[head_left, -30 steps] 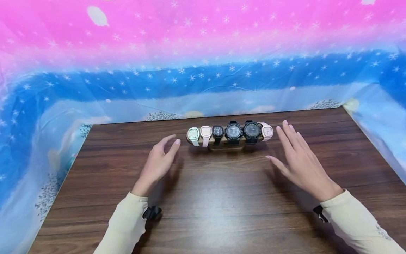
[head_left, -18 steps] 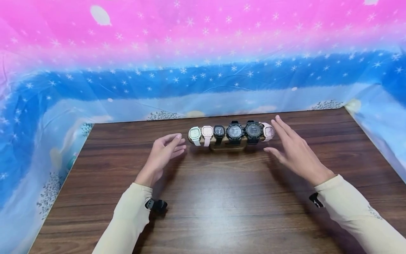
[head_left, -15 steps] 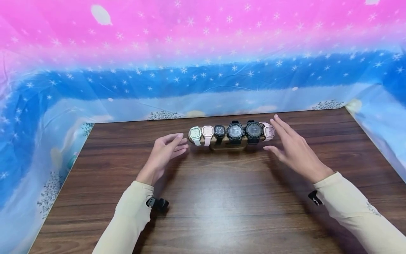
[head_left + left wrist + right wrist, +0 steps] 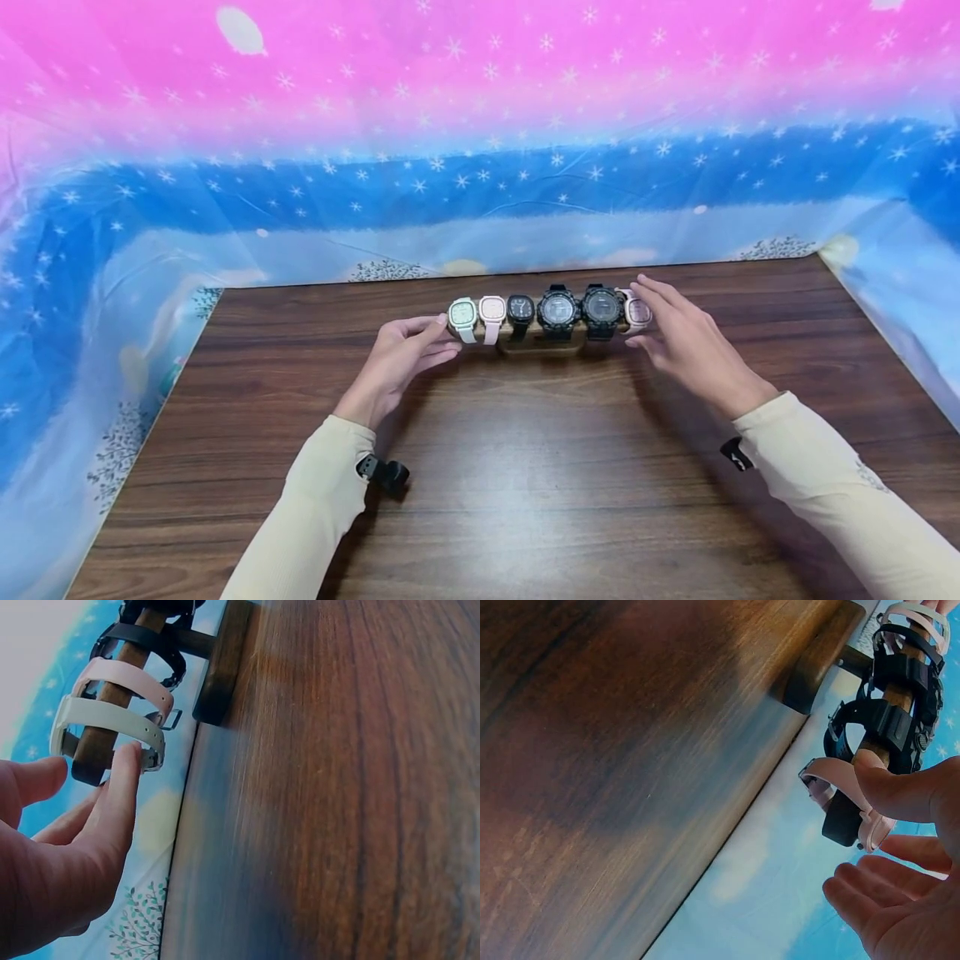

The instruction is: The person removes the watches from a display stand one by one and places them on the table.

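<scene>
A wooden watch stand (image 4: 540, 346) carries a row of wristwatches on its bar. At the left end is a mint-green watch (image 4: 463, 313), followed by a pale pink watch (image 4: 492, 310) and a small black square watch (image 4: 520, 309). Two chunky black round watches (image 4: 558, 309) come after, and another pink watch (image 4: 637, 310) closes the right end. My left hand (image 4: 401, 354) is at the bar's left end, thumb and fingers spread on either side of it. My right hand (image 4: 690, 346) reaches round the right pink watch, thumb by its strap (image 4: 836, 776), other fingers extended beyond.
The stand is near the far edge of a dark wooden table (image 4: 495, 467). A pink and blue snowflake-patterned cloth (image 4: 450, 175) hangs behind and along both sides. Black wrist straps (image 4: 384, 475) show below both cream sleeves (image 4: 300, 508).
Both hands have moved inward to the two ends of the stand, the left going right and the right going left. The watches stay in their row.
</scene>
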Demonstrator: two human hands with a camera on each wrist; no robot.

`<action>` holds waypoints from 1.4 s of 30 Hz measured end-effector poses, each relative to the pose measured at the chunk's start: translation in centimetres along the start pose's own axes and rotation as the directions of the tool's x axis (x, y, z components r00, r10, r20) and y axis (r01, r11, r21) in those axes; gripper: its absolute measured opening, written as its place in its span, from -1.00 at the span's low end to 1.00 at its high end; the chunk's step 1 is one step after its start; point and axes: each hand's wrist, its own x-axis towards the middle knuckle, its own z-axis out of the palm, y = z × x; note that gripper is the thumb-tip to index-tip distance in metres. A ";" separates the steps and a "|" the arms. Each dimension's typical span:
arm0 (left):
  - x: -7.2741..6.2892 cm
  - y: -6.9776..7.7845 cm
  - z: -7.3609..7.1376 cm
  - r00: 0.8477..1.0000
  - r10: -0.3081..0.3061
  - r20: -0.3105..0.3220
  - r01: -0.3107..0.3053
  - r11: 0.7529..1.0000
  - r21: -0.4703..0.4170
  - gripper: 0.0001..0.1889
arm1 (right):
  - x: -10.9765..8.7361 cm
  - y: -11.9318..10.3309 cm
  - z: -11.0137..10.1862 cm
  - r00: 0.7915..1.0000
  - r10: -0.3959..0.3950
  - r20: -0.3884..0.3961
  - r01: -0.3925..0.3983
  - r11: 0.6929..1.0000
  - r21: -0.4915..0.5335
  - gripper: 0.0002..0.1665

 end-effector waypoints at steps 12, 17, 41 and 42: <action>0.3 0.0 0.3 1.000 0.007 0.009 -0.007 1.000 -0.005 -0.59 | 0.8 0.4 0.3 1.000 -0.007 0.010 0.007 1.000 0.027 -0.24; 0.4 -0.1 0.3 1.000 0.016 0.008 -0.016 1.000 -0.004 -0.60 | 0.8 0.4 0.3 1.000 -0.018 -0.011 0.018 1.000 0.022 -0.30; 0.5 0.0 0.3 1.000 0.017 0.010 -0.017 1.000 -0.005 -0.61 | 0.0 1.5 -0.4 0.999 0.012 -0.042 -0.012 1.000 -0.002 -0.37; 0.5 0.0 0.3 1.000 0.019 0.011 -0.019 1.000 -0.003 -0.61 | 0.0 1.5 -0.4 0.999 0.011 -0.048 -0.011 1.000 -0.006 -0.38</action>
